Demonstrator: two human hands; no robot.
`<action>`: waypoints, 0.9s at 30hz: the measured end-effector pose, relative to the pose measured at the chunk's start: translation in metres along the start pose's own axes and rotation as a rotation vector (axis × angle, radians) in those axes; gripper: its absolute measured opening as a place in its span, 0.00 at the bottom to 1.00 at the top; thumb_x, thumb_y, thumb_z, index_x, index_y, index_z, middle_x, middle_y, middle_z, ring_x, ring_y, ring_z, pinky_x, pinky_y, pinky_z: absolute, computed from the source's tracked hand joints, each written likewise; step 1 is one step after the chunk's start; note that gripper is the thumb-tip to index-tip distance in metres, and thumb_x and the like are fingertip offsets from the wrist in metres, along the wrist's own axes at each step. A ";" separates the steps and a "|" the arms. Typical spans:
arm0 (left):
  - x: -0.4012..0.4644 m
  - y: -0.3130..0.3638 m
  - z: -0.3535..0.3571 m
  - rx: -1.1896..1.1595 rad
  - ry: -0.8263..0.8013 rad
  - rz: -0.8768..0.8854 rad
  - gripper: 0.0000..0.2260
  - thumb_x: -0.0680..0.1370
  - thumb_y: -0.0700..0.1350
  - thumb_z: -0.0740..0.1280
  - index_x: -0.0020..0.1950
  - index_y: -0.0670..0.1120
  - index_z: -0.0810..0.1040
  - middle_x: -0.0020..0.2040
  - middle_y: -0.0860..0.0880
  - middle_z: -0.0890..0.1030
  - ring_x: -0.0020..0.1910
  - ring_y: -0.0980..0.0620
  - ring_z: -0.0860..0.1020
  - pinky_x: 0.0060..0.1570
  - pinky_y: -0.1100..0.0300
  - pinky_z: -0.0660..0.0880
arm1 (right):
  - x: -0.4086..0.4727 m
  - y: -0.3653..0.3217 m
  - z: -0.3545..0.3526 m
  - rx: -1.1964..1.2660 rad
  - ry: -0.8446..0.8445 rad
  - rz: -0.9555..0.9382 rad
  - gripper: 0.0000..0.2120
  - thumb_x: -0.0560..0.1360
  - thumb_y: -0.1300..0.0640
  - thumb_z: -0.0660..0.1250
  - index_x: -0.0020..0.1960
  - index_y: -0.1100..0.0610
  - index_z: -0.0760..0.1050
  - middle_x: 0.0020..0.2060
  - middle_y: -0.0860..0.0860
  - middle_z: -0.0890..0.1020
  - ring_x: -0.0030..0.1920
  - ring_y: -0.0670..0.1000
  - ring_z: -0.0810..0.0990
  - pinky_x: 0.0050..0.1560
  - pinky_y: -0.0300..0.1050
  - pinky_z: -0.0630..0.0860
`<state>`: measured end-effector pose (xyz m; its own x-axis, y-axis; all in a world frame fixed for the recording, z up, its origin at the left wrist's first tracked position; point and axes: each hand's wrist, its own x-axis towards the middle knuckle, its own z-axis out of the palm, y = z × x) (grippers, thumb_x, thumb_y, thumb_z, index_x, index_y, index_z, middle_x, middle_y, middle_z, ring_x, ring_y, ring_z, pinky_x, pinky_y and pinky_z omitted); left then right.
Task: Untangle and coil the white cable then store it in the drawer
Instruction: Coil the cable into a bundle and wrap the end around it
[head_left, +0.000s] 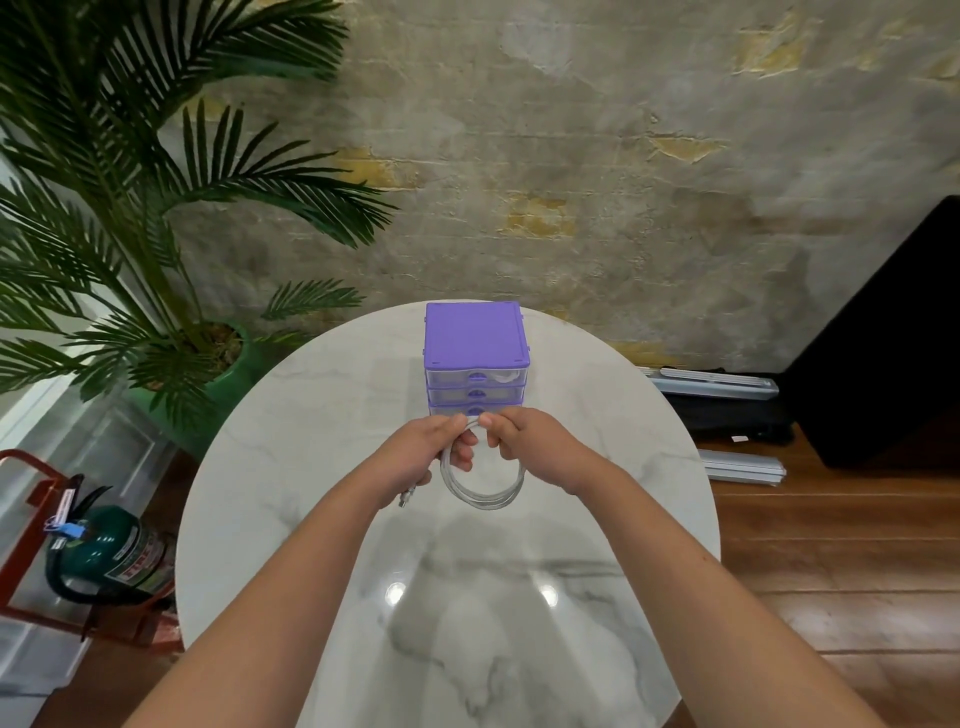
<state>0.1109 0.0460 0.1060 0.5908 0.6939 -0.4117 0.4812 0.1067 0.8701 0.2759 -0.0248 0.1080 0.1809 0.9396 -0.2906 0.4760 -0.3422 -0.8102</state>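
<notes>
Both hands, L (415, 457) & R (524, 447), grip coiled white cable (483, 491) by purple drawer unit (475, 358).

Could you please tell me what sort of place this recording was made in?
Probably a lounge or office corner indoors: a round marble-look table stands on wood flooring, beside a potted palm and a fire extinguisher.

One head-worn view looks steeply down, close over a round table (291, 467) toward the wall (623, 156).
</notes>
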 end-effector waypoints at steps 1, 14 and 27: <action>0.000 0.002 -0.001 0.048 0.018 0.004 0.16 0.82 0.57 0.58 0.51 0.49 0.81 0.44 0.55 0.83 0.40 0.60 0.79 0.37 0.61 0.66 | 0.000 0.002 0.001 -0.020 0.012 0.001 0.18 0.80 0.43 0.58 0.40 0.52 0.73 0.39 0.51 0.78 0.41 0.51 0.76 0.47 0.49 0.73; 0.002 0.018 0.002 0.460 0.192 0.072 0.11 0.84 0.51 0.53 0.49 0.45 0.68 0.43 0.53 0.71 0.40 0.54 0.73 0.37 0.62 0.70 | -0.001 0.000 0.003 -0.373 0.136 0.023 0.22 0.81 0.39 0.50 0.46 0.52 0.74 0.44 0.50 0.80 0.44 0.55 0.78 0.44 0.49 0.73; 0.008 0.041 -0.015 0.662 0.253 -0.271 0.17 0.70 0.62 0.73 0.41 0.48 0.85 0.38 0.51 0.84 0.40 0.51 0.81 0.44 0.58 0.78 | 0.001 -0.001 0.004 -0.530 0.268 0.041 0.23 0.82 0.40 0.47 0.51 0.53 0.74 0.46 0.52 0.82 0.46 0.56 0.79 0.43 0.47 0.71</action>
<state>0.1256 0.0668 0.1420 0.2680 0.8551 -0.4439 0.9238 -0.0974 0.3702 0.2723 -0.0240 0.1067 0.3863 0.9143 -0.1217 0.8161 -0.4003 -0.4168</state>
